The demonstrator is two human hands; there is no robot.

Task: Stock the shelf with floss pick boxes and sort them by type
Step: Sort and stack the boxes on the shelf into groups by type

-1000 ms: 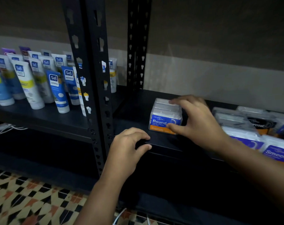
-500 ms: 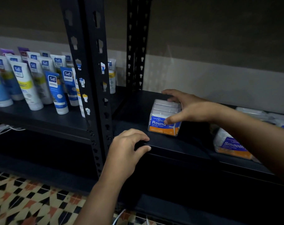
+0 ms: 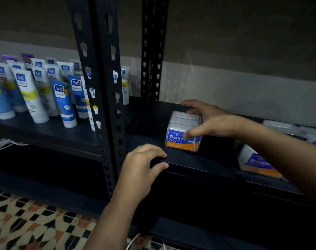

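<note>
head cam | looks forward and down | close on dark shelf (image 3: pixel 198 159) | single view

Matt black metal shelf (image 3: pixel 189 161), clear glossy plastic floss box (image 3: pixel 183 131), glossy plastic tubes (image 3: pixel 63 103), patterned tile floor (image 3: pixel 27 222)
</note>
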